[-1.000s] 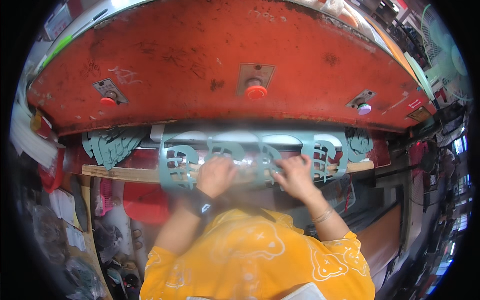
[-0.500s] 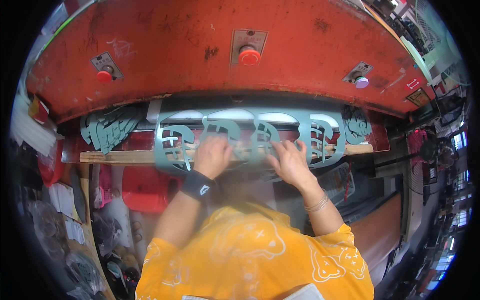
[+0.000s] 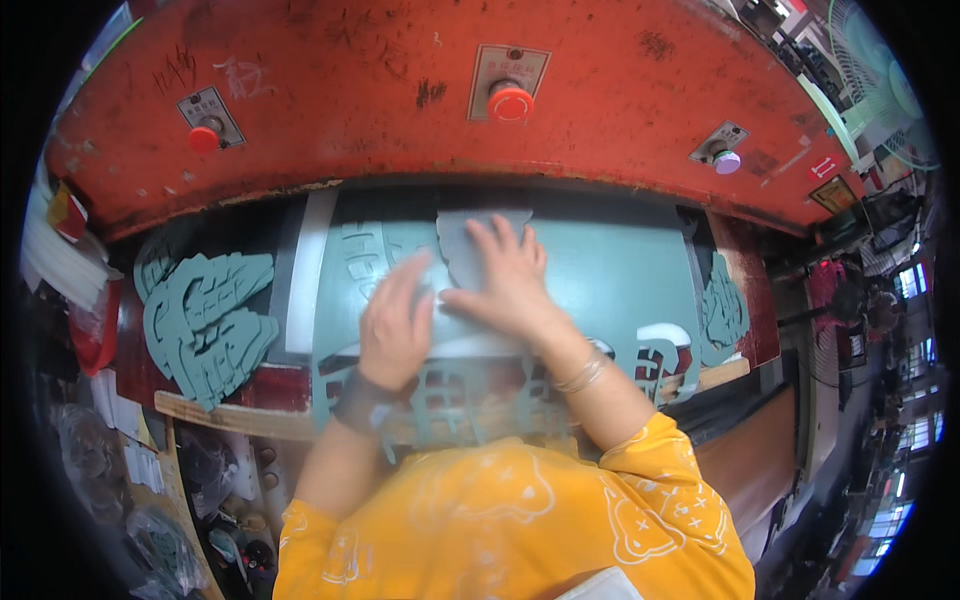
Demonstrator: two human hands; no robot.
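Observation:
A teal sheet (image 3: 610, 270) lies flat under the red machine, its near part full of cut-out openings and hanging over the front edge. On it rests a grey flat plate with a wavy edge (image 3: 462, 250). My right hand (image 3: 512, 285) lies on this plate with fingers spread and thumb out to the left. To its left, my left hand (image 3: 393, 325) is over the sheet, blurred, fingers stretched and thumb apart, holding nothing visible. Just beyond its fingertips, cut shapes (image 3: 365, 250) show in the sheet.
Teal cut pieces are piled at the left (image 3: 210, 325) and right (image 3: 724, 310). A wooden strip (image 3: 240, 417) edges the table. The red machine front (image 3: 350, 110) overhangs the far side, with a red button in the middle (image 3: 510, 102). A green fan (image 3: 875, 85) stands at far right.
The sheet has come toward me, its openings now nearer my body and uncut surface behind them. Both hands have moved farther forward; my right hand is now on the grey plate.

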